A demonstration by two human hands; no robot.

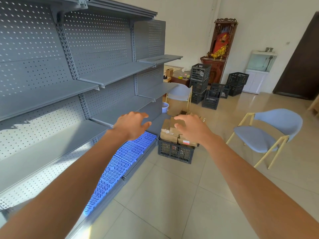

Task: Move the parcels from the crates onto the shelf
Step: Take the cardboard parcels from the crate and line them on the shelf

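Parcels (174, 133) heap one crate (176, 151); both hands' grips, left (133, 125) and right (191, 127), spread.

The shelf (51, 140) is plain grey, its back panels dotted with rows of small holes. Bright blue lattice mats (120, 163) with a diamond pattern line its base. The parcels (172, 133) are brown cardboard, one bearing a red and white label, and sit in a black mesh crate (176, 151). The chairs (265, 135) are pale blue with cream legs.
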